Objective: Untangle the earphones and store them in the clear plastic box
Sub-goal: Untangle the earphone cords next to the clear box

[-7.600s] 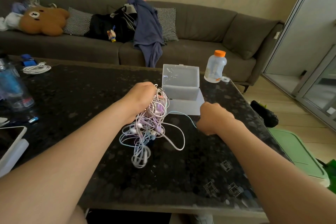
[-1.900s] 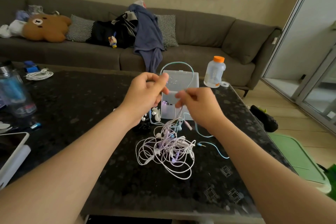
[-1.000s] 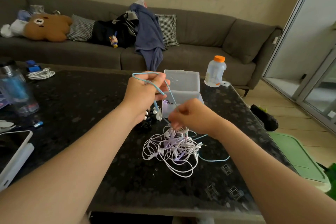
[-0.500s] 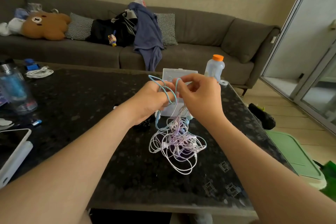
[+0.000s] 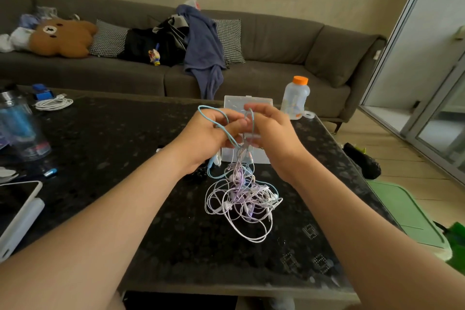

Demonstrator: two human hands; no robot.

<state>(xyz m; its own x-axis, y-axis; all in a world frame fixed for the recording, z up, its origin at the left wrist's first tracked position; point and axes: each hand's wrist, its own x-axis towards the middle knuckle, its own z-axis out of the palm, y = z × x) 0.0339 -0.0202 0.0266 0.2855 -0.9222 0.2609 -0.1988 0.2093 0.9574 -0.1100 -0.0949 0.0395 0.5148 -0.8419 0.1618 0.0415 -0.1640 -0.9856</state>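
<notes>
Progress: early. I found the earphones not yet separated. The main tangle [image 5: 241,199] of white and purple cords was one knotted mass. Its lower loops lay on the desk [image 5: 113,146] and its upper strands rose into my hands. No set had been freed and coiled as far as I could see. The clear plastic box [image 5: 251,102] stood open beyond my hands with its lid upright. My hands hid most of its interior, so I could not tell whether anything was stored inside.

Step in hand, by my judgement: working the blue cable [image 5: 200,109] out of the rest.

Left hand [image 5: 214,133]: raised above the desk, fingers curled, holding the blue cable, one loop of which stood out over the knuckles.

Right hand [image 5: 271,131]: raised just beside the left, nearly touching it, fingertips pinching the same blue cable where it ran down towards the knot.

Position: the tangle hung directly below and between both hands, nearer to me than the box. The box sat just behind the hands, and a bottle [image 5: 294,98] with an orange cap stood to its right.

Outstanding: free the blue set, separate every other set, then place all of them in the box.
</notes>
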